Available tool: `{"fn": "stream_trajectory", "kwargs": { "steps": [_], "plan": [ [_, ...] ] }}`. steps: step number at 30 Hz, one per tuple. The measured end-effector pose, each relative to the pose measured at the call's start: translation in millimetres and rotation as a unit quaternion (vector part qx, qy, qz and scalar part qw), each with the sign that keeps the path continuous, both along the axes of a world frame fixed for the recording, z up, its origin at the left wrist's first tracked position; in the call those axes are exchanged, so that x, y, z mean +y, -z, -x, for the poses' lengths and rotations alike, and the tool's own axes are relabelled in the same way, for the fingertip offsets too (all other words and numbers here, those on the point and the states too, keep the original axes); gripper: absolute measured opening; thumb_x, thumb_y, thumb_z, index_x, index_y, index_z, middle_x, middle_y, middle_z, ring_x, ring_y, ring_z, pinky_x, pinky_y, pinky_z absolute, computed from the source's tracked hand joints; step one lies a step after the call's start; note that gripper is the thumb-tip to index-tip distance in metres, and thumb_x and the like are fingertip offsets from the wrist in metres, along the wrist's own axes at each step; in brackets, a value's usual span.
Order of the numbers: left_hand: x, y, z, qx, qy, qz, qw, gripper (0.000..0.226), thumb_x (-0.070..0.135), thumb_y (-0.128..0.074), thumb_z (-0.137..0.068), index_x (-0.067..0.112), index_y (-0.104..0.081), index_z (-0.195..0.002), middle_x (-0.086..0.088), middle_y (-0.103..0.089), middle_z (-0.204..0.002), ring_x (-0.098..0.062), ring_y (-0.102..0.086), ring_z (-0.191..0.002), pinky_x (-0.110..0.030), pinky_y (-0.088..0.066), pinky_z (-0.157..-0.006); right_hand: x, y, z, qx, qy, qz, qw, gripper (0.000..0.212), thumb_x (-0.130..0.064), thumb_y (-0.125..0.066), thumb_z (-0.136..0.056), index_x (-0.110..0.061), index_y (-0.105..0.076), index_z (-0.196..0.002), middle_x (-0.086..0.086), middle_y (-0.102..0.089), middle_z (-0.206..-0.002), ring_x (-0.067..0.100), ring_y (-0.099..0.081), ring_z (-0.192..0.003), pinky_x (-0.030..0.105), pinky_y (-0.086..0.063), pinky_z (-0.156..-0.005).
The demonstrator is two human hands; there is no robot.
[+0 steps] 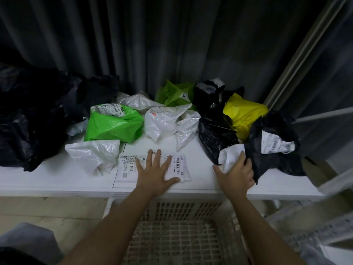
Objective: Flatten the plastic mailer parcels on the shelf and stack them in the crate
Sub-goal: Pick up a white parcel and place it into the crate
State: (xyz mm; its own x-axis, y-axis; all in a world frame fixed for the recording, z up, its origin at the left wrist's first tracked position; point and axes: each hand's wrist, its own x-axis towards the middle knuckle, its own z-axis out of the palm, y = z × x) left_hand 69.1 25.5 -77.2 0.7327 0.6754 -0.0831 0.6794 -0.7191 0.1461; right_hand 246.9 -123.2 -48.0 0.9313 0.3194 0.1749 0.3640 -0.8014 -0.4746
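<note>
A white shelf point(57, 178) carries a heap of crumpled mailers, and every place here is read from the flat white mailer point(126, 169) at its front edge. That mailer lies with its long axis running left to right along the edge, labels up. Straight below it, nearer the person, waits the lattice crate point(172, 236), in which no parcels can be seen. The left hand point(156, 169) presses down on the flat mailer with fingers spread and straight. The right hand point(236, 173), to the right of it, rests on a crumpled white mailer point(229, 155) beside a black one point(271, 146); whether it grips is unclear. The left hand looks nearer for the drop into the crate.
</note>
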Motion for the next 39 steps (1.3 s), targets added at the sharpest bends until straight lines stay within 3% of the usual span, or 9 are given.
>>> {"fn": "stream_trajectory", "kwargs": {
  "steps": [6,10,16,20,24,27,29,33,39],
  "plan": [
    [0,-11,9,0.04,-0.066,0.011,0.997,0.097,0.09,0.004,-0.064,0.043,0.01,-0.148,-0.003,0.023,-0.157,-0.032,0.027,-0.142,-0.07,0.014,-0.103,5,15,-1,-0.016,0.02,-0.03,0.999,0.09,-0.027,-0.072,-0.075,-0.013,-0.025,-0.15,0.02,-0.042,-0.138,0.042,-0.045,-0.118,0.052,-0.033,-0.096],
    [-3,-9,16,0.028,-0.107,0.068,0.992,0.083,0.083,-0.015,-0.079,0.046,0.013,-0.147,-0.001,0.027,-0.156,-0.032,0.02,-0.144,-0.069,0.005,-0.108,-1,10,11,-0.037,0.005,-0.099,0.994,0.089,-0.026,-0.071,-0.075,-0.014,-0.024,-0.15,0.016,-0.041,-0.141,0.04,-0.042,-0.12,0.052,-0.032,-0.098],
    [-17,-11,-8,-0.004,-0.06,0.047,0.997,0.072,0.073,-0.012,-0.087,0.042,0.006,-0.15,-0.001,0.017,-0.159,-0.028,0.01,-0.147,-0.063,-0.002,-0.113,-7,-1,41,-0.023,-0.178,-0.212,0.961,0.079,-0.043,-0.051,-0.077,-0.016,-0.028,-0.148,0.009,-0.04,-0.143,0.027,-0.037,-0.126,0.037,-0.03,-0.101],
    [-24,-24,-18,-0.137,-0.074,0.052,0.986,0.064,0.063,-0.013,-0.095,0.035,-0.005,-0.152,-0.004,0.004,-0.161,-0.023,0.007,-0.148,-0.051,0.006,-0.115,-4,-15,47,0.068,-0.266,-0.274,0.922,0.077,-0.025,-0.065,-0.082,-0.028,-0.024,-0.147,-0.012,-0.035,-0.14,0.009,-0.034,-0.129,0.026,-0.028,-0.104],
    [-24,-68,-15,-0.367,-0.066,0.242,0.896,0.063,0.056,-0.021,-0.098,0.014,-0.05,-0.136,0.0,-0.049,-0.138,-0.015,-0.041,-0.127,-0.035,-0.027,-0.112,6,-25,53,0.133,-0.3,-0.327,0.886,0.081,-0.027,-0.065,-0.075,-0.028,-0.026,-0.146,-0.002,-0.039,-0.141,0.006,-0.04,-0.125,0.019,-0.036,-0.101],
    [-15,-94,-4,-0.391,-0.096,0.447,0.799,0.073,0.069,-0.028,-0.085,0.022,-0.047,-0.138,0.008,-0.052,-0.135,-0.011,-0.048,-0.123,-0.036,-0.039,-0.1,15,-27,58,0.015,-0.347,-0.246,0.905,0.089,-0.017,-0.07,-0.073,-0.03,-0.023,-0.147,-0.003,-0.035,-0.141,0.012,-0.035,-0.127,0.027,-0.031,-0.103],
    [-5,-102,7,-0.42,-0.093,0.497,0.754,0.064,0.062,-0.046,-0.083,0.028,-0.045,-0.136,0.007,-0.056,-0.131,-0.01,-0.055,-0.116,-0.03,-0.047,-0.089,22,-28,62,-0.073,-0.399,-0.18,0.896,0.095,-0.008,-0.07,-0.069,-0.03,-0.022,-0.148,-0.004,-0.033,-0.141,0.016,-0.033,-0.126,0.027,-0.03,-0.101],
    [13,-106,29,-0.478,-0.113,0.48,0.727,0.046,0.017,-0.068,-0.086,0.025,-0.049,-0.127,-0.004,-0.059,-0.119,-0.016,-0.064,-0.103,-0.028,-0.056,-0.077,34,-29,72,-0.187,-0.47,-0.109,0.855,0.096,-0.014,-0.069,-0.07,-0.029,-0.017,-0.149,0.008,-0.032,-0.145,0.025,-0.038,-0.121,0.035,-0.039,-0.098],
    [23,-97,50,-0.491,-0.123,0.462,0.728,0.026,0.013,-0.064,-0.09,0.02,-0.057,-0.114,-0.007,-0.064,-0.107,-0.014,-0.067,-0.092,-0.028,-0.057,-0.079,51,-31,83,-0.208,-0.514,-0.1,0.826,0.094,-0.04,-0.077,-0.075,-0.029,-0.021,-0.15,0.006,-0.022,-0.153,0.026,-0.032,-0.132,0.04,-0.04,-0.103]
  ]
}}
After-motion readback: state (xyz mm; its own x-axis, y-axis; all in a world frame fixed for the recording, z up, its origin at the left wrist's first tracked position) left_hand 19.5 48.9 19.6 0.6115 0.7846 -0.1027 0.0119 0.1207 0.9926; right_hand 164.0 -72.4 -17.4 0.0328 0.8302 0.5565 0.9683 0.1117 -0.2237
